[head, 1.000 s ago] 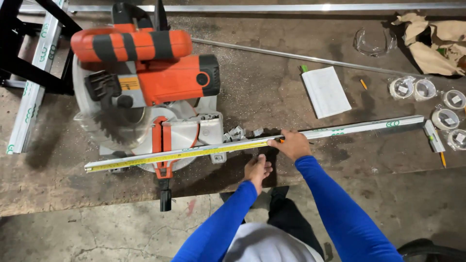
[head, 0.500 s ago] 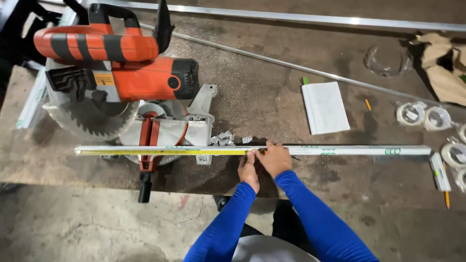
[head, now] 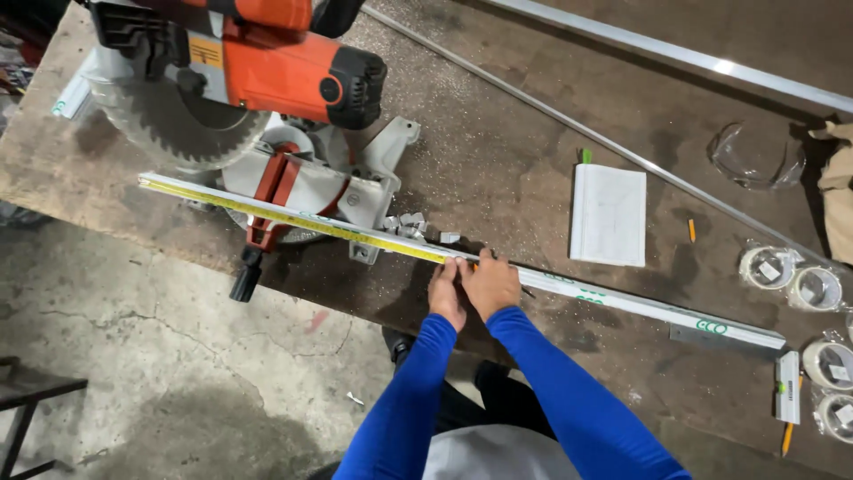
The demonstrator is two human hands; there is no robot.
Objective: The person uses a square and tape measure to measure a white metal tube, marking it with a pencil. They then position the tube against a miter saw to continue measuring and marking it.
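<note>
Marking a measured length on a long white profile strip [head: 640, 307] that lies slantwise across the tabletop [head: 498, 160], its left part resting on the base of an orange mitre saw [head: 267, 98] and its right end reaching toward the tape rolls. A yellow tape measure blade [head: 293, 218] lies along the strip from its far-left end to the hands. The left hand [head: 446, 295] presses fingers down on the strip and the blade's end, its grip flat rather than clenched; the right hand [head: 490, 284] sits just beside it, fingers curled around what appears to be a small pencil, of which only an orange tip shows. The step in hand is judged to be marking the cut point; the next move would call for holding the blade still while the mark is drawn square across the strip, then sliding the strip so the mark meets the toothed saw blade [head: 178, 129]. Count: one saw, one marked strip, one tape blade, one white notepad [head: 609, 213] right of the saw, one pair of clear safety glasses [head: 755, 158] at far right, two thin metal bars [head: 586, 133] along the far side, four tape rolls [head: 766, 267] in full view at the right edge with a fifth barely showing, and two loose pencils [head: 691, 230].
</note>
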